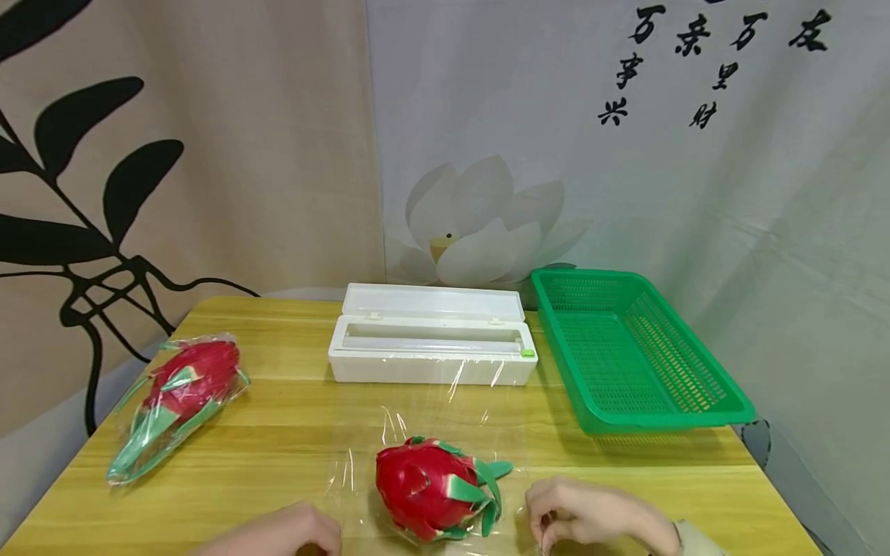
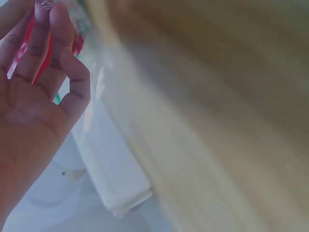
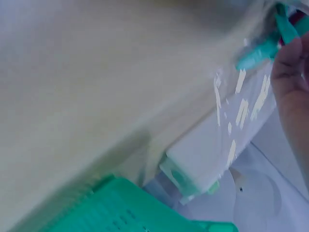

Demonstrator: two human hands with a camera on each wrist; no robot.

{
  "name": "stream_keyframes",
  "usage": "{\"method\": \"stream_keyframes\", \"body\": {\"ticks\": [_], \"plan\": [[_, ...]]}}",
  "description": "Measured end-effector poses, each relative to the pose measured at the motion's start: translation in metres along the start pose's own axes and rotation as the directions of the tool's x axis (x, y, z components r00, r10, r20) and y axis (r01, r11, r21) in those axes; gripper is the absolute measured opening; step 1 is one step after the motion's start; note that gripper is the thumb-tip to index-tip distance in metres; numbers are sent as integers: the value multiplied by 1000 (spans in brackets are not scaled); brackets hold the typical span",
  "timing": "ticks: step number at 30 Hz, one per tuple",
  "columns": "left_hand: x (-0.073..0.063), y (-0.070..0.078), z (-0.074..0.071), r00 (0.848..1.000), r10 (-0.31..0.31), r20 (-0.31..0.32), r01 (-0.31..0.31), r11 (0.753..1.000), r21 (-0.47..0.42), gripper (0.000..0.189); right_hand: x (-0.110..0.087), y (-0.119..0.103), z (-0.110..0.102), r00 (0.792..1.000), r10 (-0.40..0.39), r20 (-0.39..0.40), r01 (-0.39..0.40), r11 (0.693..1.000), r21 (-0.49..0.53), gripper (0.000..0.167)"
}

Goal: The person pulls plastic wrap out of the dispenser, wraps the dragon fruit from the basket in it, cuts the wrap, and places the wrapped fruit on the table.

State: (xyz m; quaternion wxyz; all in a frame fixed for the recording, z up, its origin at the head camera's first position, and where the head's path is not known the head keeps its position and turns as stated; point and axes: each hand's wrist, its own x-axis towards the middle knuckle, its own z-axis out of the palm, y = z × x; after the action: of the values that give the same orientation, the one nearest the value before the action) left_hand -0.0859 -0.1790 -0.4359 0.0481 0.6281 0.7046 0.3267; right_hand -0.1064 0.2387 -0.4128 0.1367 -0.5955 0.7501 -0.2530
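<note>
A red dragon fruit point(image 1: 424, 486) with green scales lies on its side on a sheet of clear plastic wrap point(image 1: 361, 421), its leafy end to the right. The sheet stretches from the white wrap dispenser point(image 1: 431, 371) toward the front of the table. To the fruit's left, my left hand point(image 1: 288, 531) pinches the wrap between its fingertips; the left wrist view shows the bunched film at the fingers point(image 2: 60, 29). My right hand point(image 1: 591, 513), right of the fruit, pinches the sheet's other side. The lower part of the left hand is cut off by the head view's edge.
Another dragon fruit point(image 1: 188, 390), covered in clear film, lies at the table's left. The dispenser's lid point(image 1: 434, 301) stands raised at the back. A green plastic basket point(image 1: 584, 386) sits at the back right. Behind the table hangs a printed curtain point(image 1: 278, 154).
</note>
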Motion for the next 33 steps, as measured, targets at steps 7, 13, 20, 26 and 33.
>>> {"method": "stream_keyframes", "body": {"ticks": [7,13,20,26,33], "plan": [[3,22,-30,883,-469,24,461,857,-230,7,9,7,-16,992,16,-127,-20,999,-31,8],[17,18,-29,867,-397,-303,402,914,-47,5,19,15,-15,962,134,-237,-134,991,14,9],[37,11,-13,753,-341,-563,490,862,132,15,32,18,0,894,260,-365,-249,965,80,6],[52,8,-3,675,-304,-672,579,783,227,22,43,16,11,814,333,-476,-339,938,76,11],[53,7,-1,721,-142,-678,512,768,384,21,51,12,20,795,226,-563,-272,962,2,20]]}}
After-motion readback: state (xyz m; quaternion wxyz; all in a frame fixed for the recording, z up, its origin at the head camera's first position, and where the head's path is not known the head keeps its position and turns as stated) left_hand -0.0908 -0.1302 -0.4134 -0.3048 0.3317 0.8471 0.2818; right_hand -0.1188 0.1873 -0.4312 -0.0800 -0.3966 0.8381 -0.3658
